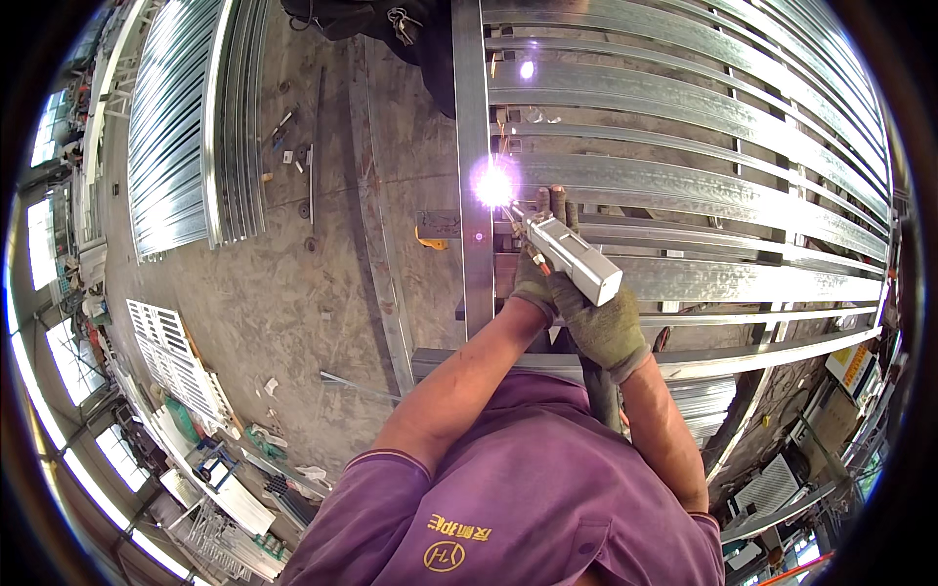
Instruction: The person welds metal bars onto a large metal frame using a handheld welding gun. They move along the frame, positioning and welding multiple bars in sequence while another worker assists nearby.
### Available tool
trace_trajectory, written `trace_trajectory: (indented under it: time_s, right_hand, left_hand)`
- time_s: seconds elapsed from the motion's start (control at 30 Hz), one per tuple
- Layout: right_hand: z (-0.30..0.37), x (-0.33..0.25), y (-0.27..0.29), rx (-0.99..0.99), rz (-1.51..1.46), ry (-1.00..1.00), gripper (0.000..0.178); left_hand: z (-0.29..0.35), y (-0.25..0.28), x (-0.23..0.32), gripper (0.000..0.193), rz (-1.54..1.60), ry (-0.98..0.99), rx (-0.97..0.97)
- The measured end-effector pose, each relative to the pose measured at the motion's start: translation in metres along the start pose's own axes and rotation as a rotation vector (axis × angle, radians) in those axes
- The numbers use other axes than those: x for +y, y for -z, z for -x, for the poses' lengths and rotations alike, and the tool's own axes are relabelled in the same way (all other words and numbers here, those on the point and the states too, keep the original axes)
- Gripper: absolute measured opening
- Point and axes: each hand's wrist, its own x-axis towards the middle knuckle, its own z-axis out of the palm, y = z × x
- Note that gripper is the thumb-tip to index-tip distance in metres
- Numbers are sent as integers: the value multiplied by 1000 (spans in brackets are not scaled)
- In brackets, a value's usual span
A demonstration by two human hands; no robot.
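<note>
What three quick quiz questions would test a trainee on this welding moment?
1. True or false: both hands wear gloves.
2. Which hand grips the grey welding torch: A left, B right?
3. The bright arc sits against the upright metal ____.

Key:
1. True: left hand and right hand are gloved.
2. B; the left hand steadies near the tip.
3. Post, beside the horizontal slats.
</note>
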Motion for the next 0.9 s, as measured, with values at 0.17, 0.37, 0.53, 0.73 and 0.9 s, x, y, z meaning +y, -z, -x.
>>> trace_trajectory:
  time_s: [0.17,0.37,0.53,0.73,0.9]
  right_hand:
    - [3,-2,1,-28,-13,-39,38]
    - [6,-4,2,-12,7,-29,37]
    - [9,-6,4,-5,0,-18,36]
    - [13,-3,3,17,-34,0,35]
    - [27,-5,13,91,-212,27,34]
  left_hand:
    - [3,-16,1,79,72,30,7]
    - [9,-40,0,63,359,46,-509]
    - [8,-38,6,70,-280,-9,-240]
    - [9,-13,-3,79,-9,5,-143]
    - [5,-3,-5,92,-29,-9,-71]
